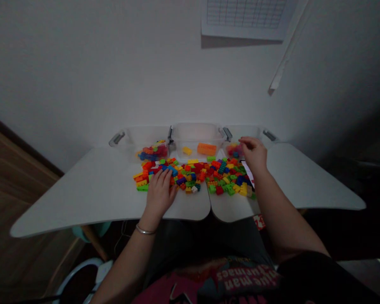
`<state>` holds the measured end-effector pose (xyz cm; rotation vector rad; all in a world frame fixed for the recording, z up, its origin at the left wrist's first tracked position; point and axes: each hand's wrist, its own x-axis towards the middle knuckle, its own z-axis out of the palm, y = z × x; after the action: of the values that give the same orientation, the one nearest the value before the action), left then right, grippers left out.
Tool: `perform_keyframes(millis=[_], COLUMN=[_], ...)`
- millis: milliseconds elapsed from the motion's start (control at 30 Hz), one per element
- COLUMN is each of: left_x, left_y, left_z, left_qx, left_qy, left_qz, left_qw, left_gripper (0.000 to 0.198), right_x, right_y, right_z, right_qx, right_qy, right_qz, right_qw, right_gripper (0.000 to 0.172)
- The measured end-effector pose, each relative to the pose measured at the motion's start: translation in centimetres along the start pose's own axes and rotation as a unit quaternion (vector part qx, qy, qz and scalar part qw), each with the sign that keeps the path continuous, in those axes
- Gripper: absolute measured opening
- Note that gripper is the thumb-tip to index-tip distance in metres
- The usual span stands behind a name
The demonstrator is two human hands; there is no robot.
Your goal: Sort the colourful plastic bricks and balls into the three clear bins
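Observation:
A wide heap of colourful toy building bricks (193, 177) covers the middle of the white table. My left hand (160, 188) lies palm down over the left part of the heap, its fingers apart and touching bricks near some blue ones (171, 169). Raised at the front of the right clear plastic bin (247, 131) is my right hand (256, 155). Its fingers point left and are drawn together; whatever may be between them is too small to make out. Red, yellow and blue bricks (234, 150) show inside that bin.
The middle clear bin (198, 131) holds a yellow brick (187, 150) and a large orange block (207, 148). Mixed bricks (152, 153) lie in the left bin (145, 134). Bins stand against the wall (114, 76). Two white tabletops (190, 211) meet at a rounded notch before me.

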<state>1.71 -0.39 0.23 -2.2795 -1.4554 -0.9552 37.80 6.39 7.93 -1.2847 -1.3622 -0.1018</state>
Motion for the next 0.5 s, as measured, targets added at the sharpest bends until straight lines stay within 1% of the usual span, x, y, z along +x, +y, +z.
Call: perform_keyframes(millis=[67, 133, 200, 267, 433, 500], left_x=[0.0, 0.0, 0.0, 0.0, 0.0, 0.0], left_y=[0.0, 0.0, 0.0, 0.0, 0.0, -0.1], left_z=[0.0, 0.0, 0.0, 0.0, 0.2, 0.3], left_qx=[0.005, 0.01, 0.013, 0.014, 0.006, 0.0], left_qy=[0.009, 0.016, 0.018, 0.015, 0.007, 0.004], left_qz=[-0.006, -0.014, -0.024, -0.032, -0.038, -0.041], left_qw=[1.0, 1.0, 0.999, 0.999, 0.999, 0.999], left_gripper=[0.05, 0.05, 0.05, 0.05, 0.05, 0.05], right_x=[1.6, 2.4, 2.5, 2.2, 1.9, 2.0], right_y=[1.0, 1.9, 2.6, 3.0, 3.3, 3.0], right_z=[0.0, 0.3, 0.7, 1.2, 1.9, 1.9], right_qx=[-0.049, -0.104, -0.153, -0.188, -0.223, -0.24], right_qy=[0.001, -0.036, -0.081, -0.11, -0.111, -0.119], right_qz=[0.004, -0.004, -0.016, -0.03, -0.049, -0.047], right_qw=[0.999, 0.994, 0.985, 0.976, 0.967, 0.962], right_gripper=[0.024, 0.029, 0.034, 0.037, 0.045, 0.045])
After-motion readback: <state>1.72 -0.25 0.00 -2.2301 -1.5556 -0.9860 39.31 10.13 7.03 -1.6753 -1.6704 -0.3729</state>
